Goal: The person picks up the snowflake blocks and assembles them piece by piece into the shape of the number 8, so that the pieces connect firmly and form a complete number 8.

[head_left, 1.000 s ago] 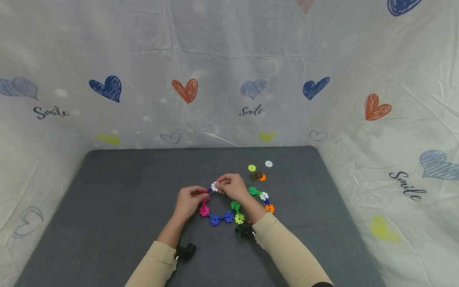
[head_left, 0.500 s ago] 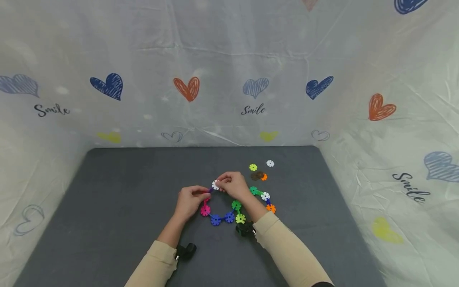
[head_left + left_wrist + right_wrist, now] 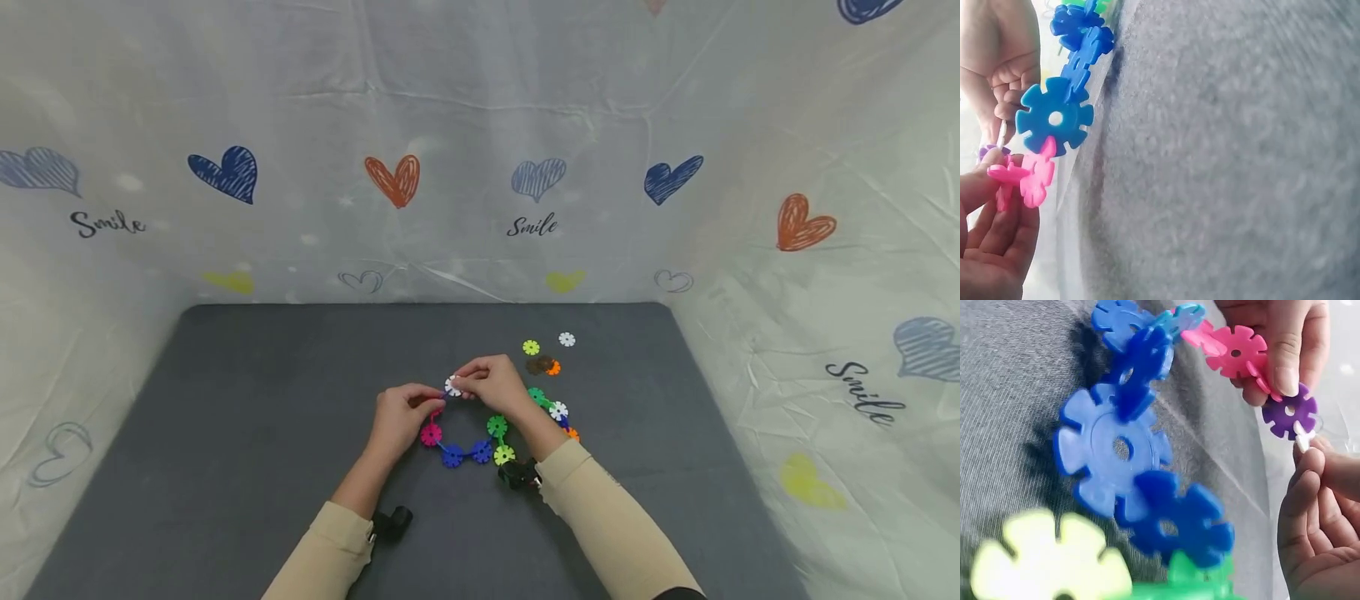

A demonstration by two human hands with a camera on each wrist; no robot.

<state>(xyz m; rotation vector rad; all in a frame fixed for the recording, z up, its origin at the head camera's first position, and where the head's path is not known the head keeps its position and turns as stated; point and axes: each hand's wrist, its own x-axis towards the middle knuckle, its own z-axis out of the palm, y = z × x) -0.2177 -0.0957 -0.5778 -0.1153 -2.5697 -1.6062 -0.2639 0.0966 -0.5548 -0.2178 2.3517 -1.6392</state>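
Observation:
A chain of notched plastic snowflake discs curves across the table between my hands. My left hand (image 3: 397,419) pinches its pink discs (image 3: 1250,345) between thumb and fingers, next to a purple disc (image 3: 1277,414). On the other side, my right hand (image 3: 495,390) pinches a white snowflake disc (image 3: 452,386). In the right wrist view that white disc touches the purple one at its edge; whether their slots interlock fully I cannot tell. Blue discs (image 3: 453,456), a green disc (image 3: 497,426) and a yellow-green disc (image 3: 504,455) continue the chain, which passes partly under my right forearm.
Loose discs lie beyond my right hand: a yellow one (image 3: 531,347), a white one (image 3: 567,339), brown ones (image 3: 538,365) and an orange one (image 3: 554,367). More joined discs (image 3: 558,411) show right of my forearm. A printed curtain (image 3: 457,125) borders the grey table (image 3: 285,392).
Both hands keep their pinch and have shifted very slightly up and right with the white disc. My right sleeve now covers more of the orange disc in the chain. The view has tilted a little.

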